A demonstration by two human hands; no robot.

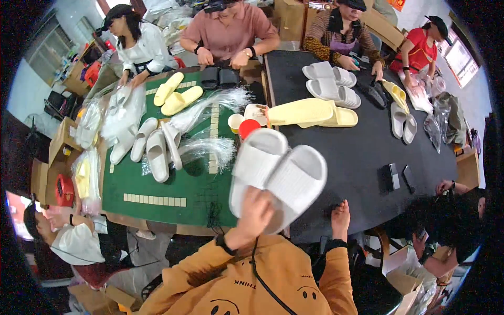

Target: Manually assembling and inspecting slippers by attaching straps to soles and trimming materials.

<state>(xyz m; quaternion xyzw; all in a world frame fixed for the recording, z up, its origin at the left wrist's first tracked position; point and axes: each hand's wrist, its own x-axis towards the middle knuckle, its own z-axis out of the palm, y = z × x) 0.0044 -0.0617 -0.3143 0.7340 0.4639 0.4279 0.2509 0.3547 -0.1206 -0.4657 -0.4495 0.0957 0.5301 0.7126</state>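
Note:
My left hand (pixel 255 212) grips a pair of light grey slide slippers (pixel 278 173) side by side, raised over the near edge where the two tables meet. Their ribbed straps face up, and my fingers are closed on the inner part of the pair. At the near edge of the black table, my right hand (pixel 340 214) is held up with its fingers drawn together. A small dark bit shows at its fingertips, too small to name. Just beyond the slippers stand a red cup (pixel 249 127) and a yellow-white cup (pixel 235 123).
Grey slippers (pixel 157 156) and yellow slippers (pixel 181 100) lie on the green table (pixel 157 191) among clear plastic bags (pixel 210 107). The black table (pixel 336 157) bears yellow slippers (pixel 304 112), grey slippers (pixel 331 84) and a small dark box (pixel 391 177). Several people sit around.

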